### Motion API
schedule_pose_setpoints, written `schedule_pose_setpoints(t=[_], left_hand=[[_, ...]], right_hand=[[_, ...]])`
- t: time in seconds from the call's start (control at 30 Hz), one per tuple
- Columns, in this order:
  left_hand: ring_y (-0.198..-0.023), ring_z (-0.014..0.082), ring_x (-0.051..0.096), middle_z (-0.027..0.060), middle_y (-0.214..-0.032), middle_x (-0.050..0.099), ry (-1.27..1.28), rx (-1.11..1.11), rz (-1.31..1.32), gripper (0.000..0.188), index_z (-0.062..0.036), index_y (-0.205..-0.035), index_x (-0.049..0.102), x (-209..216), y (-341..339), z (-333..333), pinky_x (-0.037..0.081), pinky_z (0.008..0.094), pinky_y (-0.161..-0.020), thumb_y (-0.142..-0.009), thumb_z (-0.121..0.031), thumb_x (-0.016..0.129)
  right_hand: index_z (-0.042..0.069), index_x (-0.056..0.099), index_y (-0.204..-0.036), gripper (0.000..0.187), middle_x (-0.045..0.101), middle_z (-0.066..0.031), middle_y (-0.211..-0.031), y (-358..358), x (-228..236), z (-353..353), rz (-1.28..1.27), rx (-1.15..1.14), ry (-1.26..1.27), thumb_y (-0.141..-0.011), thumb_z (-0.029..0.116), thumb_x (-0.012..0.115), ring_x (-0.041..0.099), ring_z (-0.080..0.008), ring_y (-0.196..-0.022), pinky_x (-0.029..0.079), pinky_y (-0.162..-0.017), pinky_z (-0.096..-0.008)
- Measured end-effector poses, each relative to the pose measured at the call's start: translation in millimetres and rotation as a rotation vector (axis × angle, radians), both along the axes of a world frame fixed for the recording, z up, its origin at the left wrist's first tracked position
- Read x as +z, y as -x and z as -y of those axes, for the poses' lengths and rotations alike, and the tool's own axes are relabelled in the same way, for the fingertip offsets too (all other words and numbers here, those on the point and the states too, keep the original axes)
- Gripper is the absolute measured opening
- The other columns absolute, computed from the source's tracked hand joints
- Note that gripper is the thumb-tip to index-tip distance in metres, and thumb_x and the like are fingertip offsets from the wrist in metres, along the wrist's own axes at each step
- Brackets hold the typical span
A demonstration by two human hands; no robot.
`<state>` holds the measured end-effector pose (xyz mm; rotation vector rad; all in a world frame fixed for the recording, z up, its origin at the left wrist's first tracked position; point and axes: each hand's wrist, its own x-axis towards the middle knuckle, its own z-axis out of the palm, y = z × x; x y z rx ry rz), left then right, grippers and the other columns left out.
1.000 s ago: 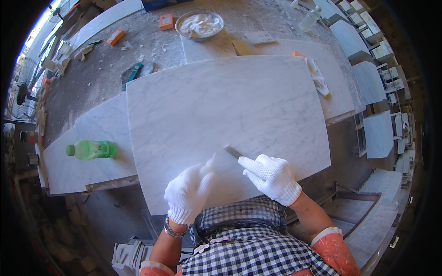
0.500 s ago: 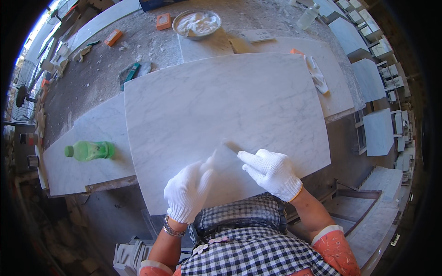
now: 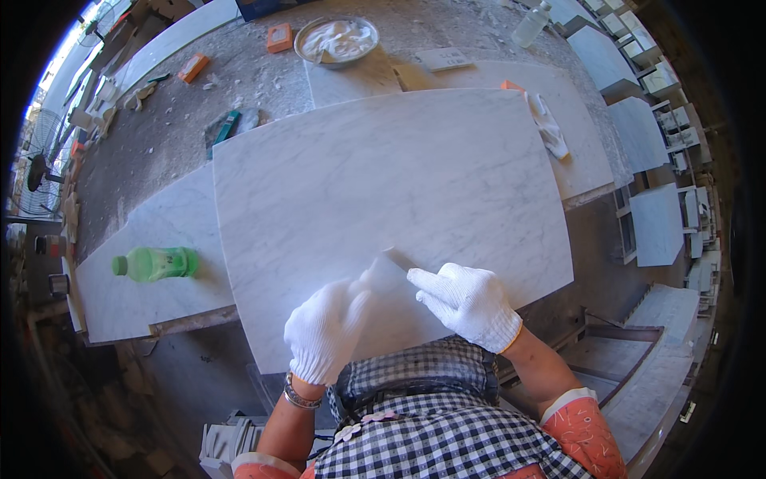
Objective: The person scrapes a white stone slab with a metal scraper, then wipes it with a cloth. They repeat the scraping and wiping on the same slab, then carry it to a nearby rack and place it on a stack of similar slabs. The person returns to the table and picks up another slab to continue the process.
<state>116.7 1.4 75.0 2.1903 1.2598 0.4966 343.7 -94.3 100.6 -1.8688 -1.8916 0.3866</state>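
A large white marble slab (image 3: 391, 168) with grey veins lies in front of me, its near edge close to my checked apron. My right hand (image 3: 471, 299), in a white knitted glove, is closed around a thin grey strip (image 3: 398, 257), a blade-like piece that slants over the slab. Its exact kind cannot be made out. My left hand (image 3: 329, 329), gloved the same way, rests low over the slab's near left part. The left fingers point towards the strip's tip and are smeared by motion, so their hold is unclear.
A green bottle (image 3: 155, 263) lies on another slab at the left. Behind are a bowl of white material (image 3: 337, 40), orange blocks (image 3: 279, 37), a green-handled tool (image 3: 227, 126) and a clear bottle (image 3: 531, 24). A spare glove (image 3: 546, 128) lies beyond the slab's right edge.
My right hand and the grey strip have shifted slightly to the left. The left hand stays nearly in place, its fingers blurred in both frames. The slab has not visibly moved.
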Motion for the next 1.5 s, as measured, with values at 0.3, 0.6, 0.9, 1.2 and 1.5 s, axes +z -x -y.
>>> schedule_pose_setpoints(t=[0.3,0.6,0.9,1.2,1.5], left_hand=[[-0.07,0.0306,0.071,0.0114,-0.081,0.074,-0.001,-0.004,0.002,0.026,-0.0097,-0.102,0.076,3,-1,-1,0.055,0.0375,-0.063,-0.088,-0.031,0.081],[-0.07,0.0315,0.072,0.0147,-0.08,0.073,0.01,-0.024,-0.011,0.027,-0.0058,-0.102,0.075,8,-9,-6,0.054,0.0377,-0.064,-0.09,-0.03,0.08],[-0.065,0.0336,0.069,0.0116,-0.075,0.07,-0.018,-0.013,-0.028,0.025,-0.0116,-0.092,0.074,8,-14,-9,0.053,0.0408,-0.058,-0.092,-0.037,0.075],[-0.063,0.0321,0.068,0.0132,-0.073,0.07,0.008,-0.078,-0.106,0.028,-0.0058,-0.094,0.071,12,-19,-16,0.051,0.0387,-0.058,-0.09,-0.031,0.081],[-0.064,0.0319,0.069,0.0137,-0.074,0.071,0.048,-0.083,-0.159,0.031,-0.0058,-0.096,0.073,16,-25,-21,0.052,0.0389,-0.059,-0.09,-0.035,0.08]], right_hand=[[0.01,0.075,-0.12,0.032,0.065,-0.0093,-0.077,-5,-2,-8,0.018,-0.014,-0.004,-0.087,0.012,0.078,0.065,-0.0271,-0.065,0.053,-0.056,-0.0385],[0.008,0.075,-0.118,0.033,0.065,-0.0098,-0.077,-3,2,-7,0.024,0.0,0.031,-0.086,0.013,0.08,0.065,-0.0277,-0.064,0.053,-0.056,-0.0384],[0.005,0.075,-0.119,0.033,0.064,-0.0115,-0.077,-4,-4,-7,-0.019,-0.003,-0.017,-0.086,0.012,0.08,0.064,-0.0285,-0.062,0.052,-0.056,-0.0386],[-0.003,0.072,-0.12,0.037,0.067,-0.0145,-0.079,-21,-24,4,-0.111,-0.253,-0.216,-0.084,0.001,0.08,0.062,-0.0269,-0.061,0.051,-0.056,-0.0358],[-0.001,0.072,-0.121,0.039,0.065,-0.0124,-0.075,-20,-33,7,-0.049,-0.241,-0.274,-0.083,0.001,0.081,0.059,-0.0268,-0.058,0.049,-0.053,-0.0363]])
